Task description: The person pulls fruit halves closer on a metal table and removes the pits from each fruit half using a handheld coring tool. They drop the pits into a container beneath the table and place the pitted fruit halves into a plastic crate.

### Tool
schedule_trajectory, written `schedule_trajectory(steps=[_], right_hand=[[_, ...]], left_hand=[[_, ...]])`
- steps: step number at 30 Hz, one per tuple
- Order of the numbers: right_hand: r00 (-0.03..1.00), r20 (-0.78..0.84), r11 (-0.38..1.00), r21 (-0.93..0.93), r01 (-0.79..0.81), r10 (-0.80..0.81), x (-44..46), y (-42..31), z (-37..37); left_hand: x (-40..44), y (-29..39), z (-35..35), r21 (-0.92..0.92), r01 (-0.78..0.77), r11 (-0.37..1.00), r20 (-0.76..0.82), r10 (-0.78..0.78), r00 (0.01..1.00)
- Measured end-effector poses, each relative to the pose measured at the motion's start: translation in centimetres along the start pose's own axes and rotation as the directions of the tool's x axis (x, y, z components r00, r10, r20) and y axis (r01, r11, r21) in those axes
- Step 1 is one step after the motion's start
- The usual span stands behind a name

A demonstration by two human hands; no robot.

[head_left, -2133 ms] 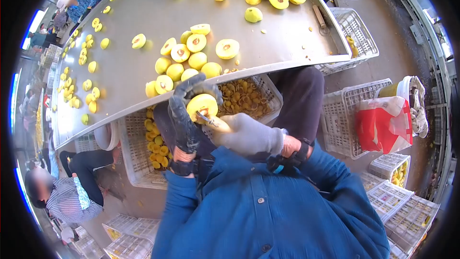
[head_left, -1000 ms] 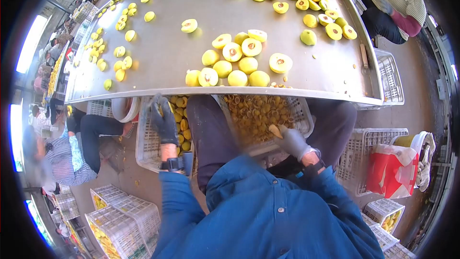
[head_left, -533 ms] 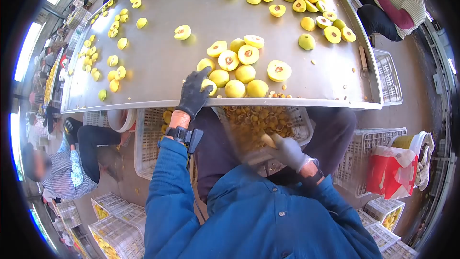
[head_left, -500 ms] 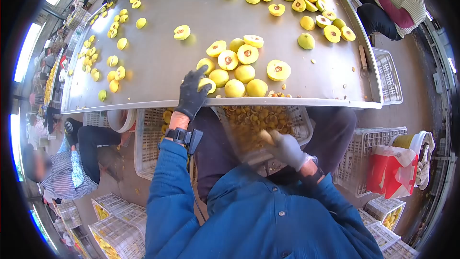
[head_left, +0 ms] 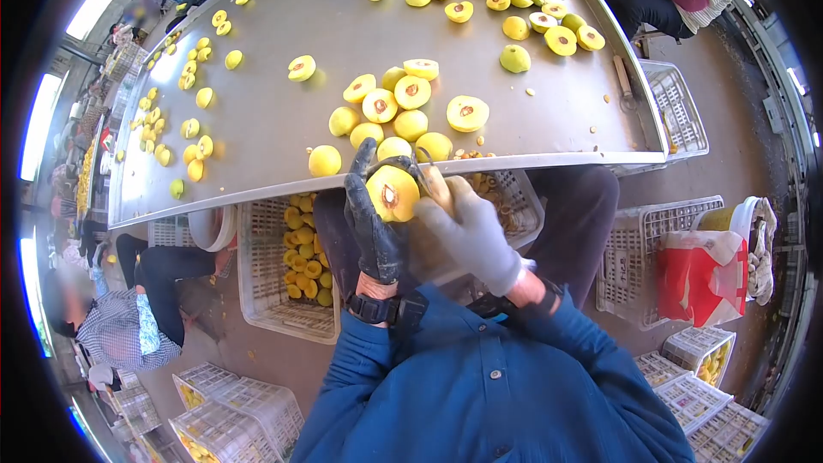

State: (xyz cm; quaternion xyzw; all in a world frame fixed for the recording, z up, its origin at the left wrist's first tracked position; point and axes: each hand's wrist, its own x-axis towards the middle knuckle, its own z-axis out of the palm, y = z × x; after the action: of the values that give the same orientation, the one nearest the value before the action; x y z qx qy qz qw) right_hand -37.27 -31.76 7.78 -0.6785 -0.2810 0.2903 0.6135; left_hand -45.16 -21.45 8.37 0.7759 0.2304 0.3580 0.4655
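Note:
My left hand (head_left: 375, 227), in a dark glove, holds a yellow fruit half (head_left: 393, 193) with its cut face and brown pit towards me, just below the table edge. Close on its right, my right hand (head_left: 480, 236), in a grey glove, grips a tool by its wooden handle (head_left: 437, 189). The tool's metal end is near the top of the fruit half. Behind both hands, a cluster of fruit halves (head_left: 380, 105) lies on the metal table (head_left: 266, 111), some cut side up.
Under the table stand a crate of fruit halves (head_left: 291, 317) and, partly hidden, a crate of scraps (head_left: 523, 223). A second wooden-handled tool (head_left: 621, 77) lies at the table's right. A red bag (head_left: 703, 279) is at the right. Co-workers sit left (head_left: 129, 326) and upper right (head_left: 651, 0).
My left hand has come back from the table edge with a fruit half. My right hand has risen with the tool to meet it. The view has shifted somewhat.

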Motion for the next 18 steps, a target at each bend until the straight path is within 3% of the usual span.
schedule_trajectory(steps=[2,3,6,8,14,18], right_hand=[[0.995,0.019,0.872,-0.48,0.097,-0.1,-1.4,-0.1,-1.3],[0.957,-0.006,0.823,-0.512,0.247,-0.291,-1.8,0.4,-1.3],[0.943,0.08,0.735,-0.606,0.304,-0.324,-2.4,0.4,-2.0],[0.952,0.103,0.729,-0.621,0.287,-0.287,-2.6,0.1,-2.3],[0.94,0.128,0.707,-0.629,0.324,-0.317,-2.9,2.9,-1.5],[0.955,0.235,0.682,-0.671,0.292,-0.178,-3.5,2.5,-2.1]], left_hand=[[0.2,1.1,0.0,0.08,-0.034,0.996,0.014,0.033,0.999],[0.2,1.1,0.2,-0.017,-0.013,1.0,0.016,0.014,1.0],[0.3,1.1,0.8,-0.304,0.053,0.951,0.033,-0.045,0.998],[0.1,1.3,1.3,-0.384,0.064,0.921,0.025,-0.058,0.998],[-0.2,2.6,1.6,-0.337,0.093,0.937,0.036,-0.086,0.996],[-0.2,2.7,1.2,-0.235,0.11,0.966,0.062,-0.098,0.993]])
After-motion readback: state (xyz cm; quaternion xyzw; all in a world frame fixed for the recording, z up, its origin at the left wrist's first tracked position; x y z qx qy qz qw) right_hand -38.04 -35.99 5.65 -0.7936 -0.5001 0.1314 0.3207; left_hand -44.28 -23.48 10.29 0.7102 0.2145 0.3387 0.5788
